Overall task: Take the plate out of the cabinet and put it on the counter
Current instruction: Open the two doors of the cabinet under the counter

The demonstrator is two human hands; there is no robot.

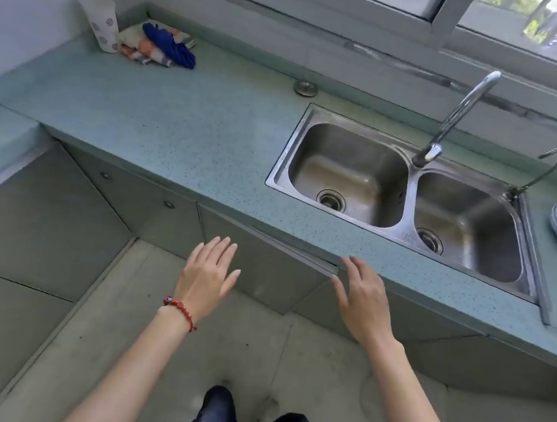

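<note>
Speckled blue-green table [178,136] runs past the sink [409,187], and below it the cabinet door [268,274] stands barely ajar, both hands, left hand [204,281] and right hand [362,307], spread and empty, plate unseen, so nearly everything remains.

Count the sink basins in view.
2: left basin beside the tall faucet, right basin next to it toward the counter's right end. None seem hidden.

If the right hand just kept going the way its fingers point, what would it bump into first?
Most likely the top edge of the slightly open cabinet door, just under the counter lip; the right hand looks almost on it already, though depth is unclear.
</note>
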